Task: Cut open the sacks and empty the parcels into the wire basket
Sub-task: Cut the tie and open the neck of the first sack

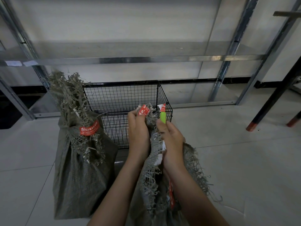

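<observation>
The left hand (138,134) has its fingers (132,115) curled tight round the gathered neck of the near sack (151,162), a grey woven sack with a badly frayed mouth. It stands on the floor (236,160) between the two forearms. Just above those fingers, a band of red tape (143,110) with white print wraps the bunched top. A torn end of it, white on the back, sticks up a little to the right.

The right hand (172,142) is closed round a green cutter (162,117). Its handle pokes up out of the fist right beside the tape (whether a blade is out cannot be told). The same hand lies against the sack's cloth, touching it, with scraps of white label showing under the palm. The two hands are close together, with only the twisted neck of the sack between them.

Just beyond the fingertips of both hands stands the wire basket (123,97), black mesh, open at the top. Its near right corner is directly behind the cutter.

To the left of the left hand, a second sack (81,173) stands upright against the basket's left side. Its neck is bound with its own red band (89,129), and shredded fibres fan out above that. Behind everything runs a metal shelving rack (146,59). Well off to the right of the right hand are dark table legs (268,103).
</observation>
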